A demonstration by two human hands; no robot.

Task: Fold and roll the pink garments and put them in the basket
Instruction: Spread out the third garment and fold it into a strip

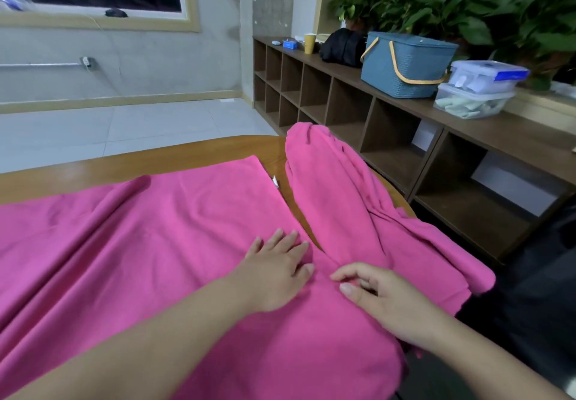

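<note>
the bright pink cloth garment (174, 228) is lying spread across the curved wooden table (187, 153). the left hand (274, 271) is pressing it flat, fingers straight. the right hand (383, 296) is pinching a fold, near the left hand. the blue woven basket (402, 66) is sitting far right on the brown wooden shelf unit (389, 109).

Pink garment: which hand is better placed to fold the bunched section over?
Right hand, probably: it pinches the pink garment beside the bunched section. The left hand lies flat on the spread part, suited to anchoring.
</note>
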